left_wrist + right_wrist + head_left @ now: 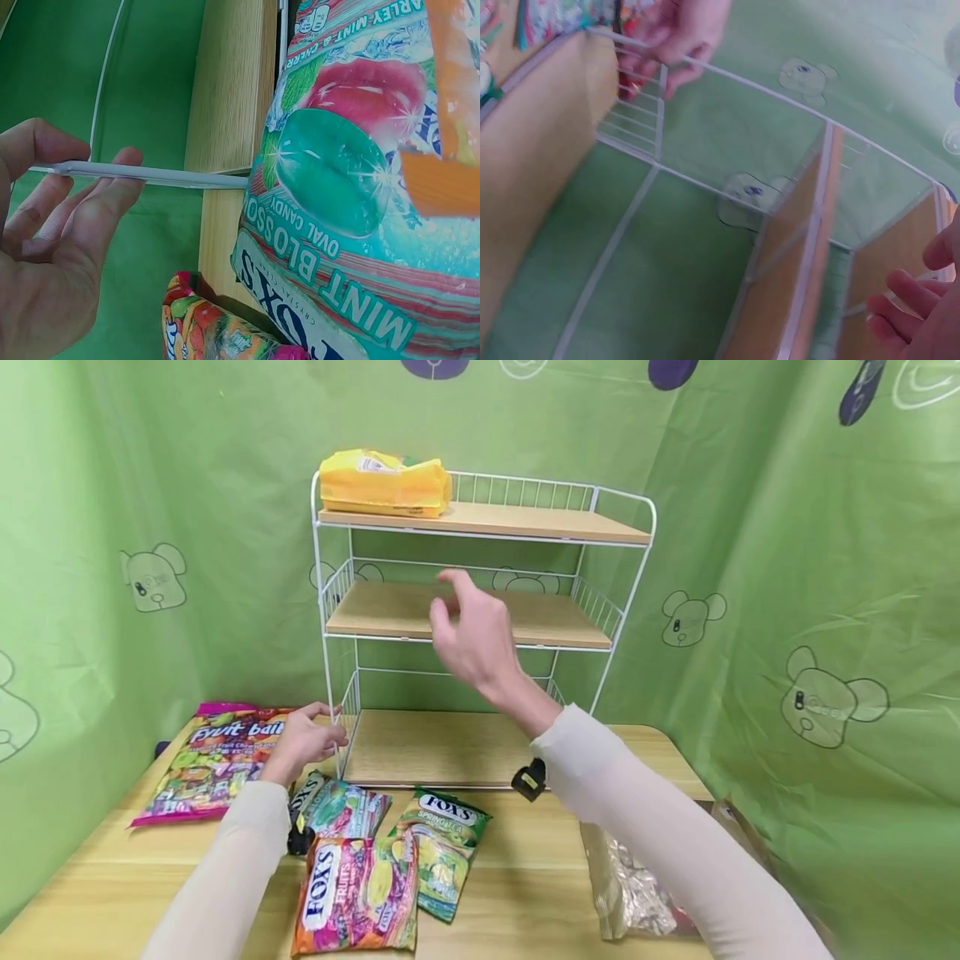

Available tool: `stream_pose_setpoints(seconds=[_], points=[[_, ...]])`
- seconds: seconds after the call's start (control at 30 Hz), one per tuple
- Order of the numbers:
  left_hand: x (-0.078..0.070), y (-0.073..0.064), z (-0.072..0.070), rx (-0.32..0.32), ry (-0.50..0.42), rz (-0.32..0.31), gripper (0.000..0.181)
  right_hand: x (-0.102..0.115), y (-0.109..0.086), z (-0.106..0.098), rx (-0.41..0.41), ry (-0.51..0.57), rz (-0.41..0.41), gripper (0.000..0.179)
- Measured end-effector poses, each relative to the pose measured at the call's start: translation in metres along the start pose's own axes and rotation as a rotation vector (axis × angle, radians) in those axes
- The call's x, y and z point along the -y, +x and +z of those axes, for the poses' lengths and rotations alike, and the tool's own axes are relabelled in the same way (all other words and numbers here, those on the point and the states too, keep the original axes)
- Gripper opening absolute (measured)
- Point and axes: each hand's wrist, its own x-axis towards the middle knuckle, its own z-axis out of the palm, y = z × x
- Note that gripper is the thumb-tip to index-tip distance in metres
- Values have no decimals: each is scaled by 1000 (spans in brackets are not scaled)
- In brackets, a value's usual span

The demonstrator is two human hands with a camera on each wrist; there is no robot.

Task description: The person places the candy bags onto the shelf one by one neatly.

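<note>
Wire rack (435, 743): it stood upright toward the back of the worktop (517, 902), three tiers high; this was the thing being handled.
Left hand (309, 739): its grip pinched the white left post (202, 178) at the lowest tier, thumb on one side and fingers on the other.
Right hand (476, 639): it was raised before the middle shelf (382, 602), the grip loosely spread and holding nothing (its wrist view was somewhat blurred, but I saw no contact).
Yellow packet (386, 485): it lay at the left end of the top shelf (551, 518).
Mint bag (337, 172): it lay just beside the foot of the left post; the Fruit Bait bag (206, 777) lay farther left.
Fruits bag (360, 897): it lay in front, overlapping the spring tea bag (450, 852).
Steady hold: in my judgement, the left post required a firm but gentle pinch, without sideways pull, because the frame seemed light and the yellow packet could slide; a second hold on the right post (628, 602) would have balanced it better.
</note>
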Motion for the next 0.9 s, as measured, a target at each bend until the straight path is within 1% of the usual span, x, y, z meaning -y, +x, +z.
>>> stream_pose_setpoints(seconds=[0.1, 0.2, 0.33, 0.43, 0.53, 0.63, 0.73, 0.83, 0.9], points=[[-1, -1, 0, -5, 10, -7, 43, -8, -17, 7, 68, 46, 69, 30], [-3, -4, 0, -5, 26, -4, 44, -18, -35, 14, 122, 52, 113, 23], [-6, -5, 0, -2, 41, 6, 43, -33, -57, 21, 193, -12, 163, 17], [-7, -5, 1, -6, 51, 9, 41, -43, -71, 25, 281, -69, 213, 16], [-8, -5, 2, -11, 53, 7, 41, -50, -80, 26, 376, -119, 256, 16], [-8, -4, 2, -16, 51, -1, 42, -56, -87, 25, 458, -132, 301, 15], [-7, -4, 1, -18, 47, -10, 42, -63, -95, 26, 497, -131, 333, 15], [-7, -4, 1, -18, 39, -16, 41, -72, -104, 29, 506, -133, 352, 15], [-7, -4, 0, -17, 37, -17, 41, -78, -111, 32, 510, -153, 354, 15]])
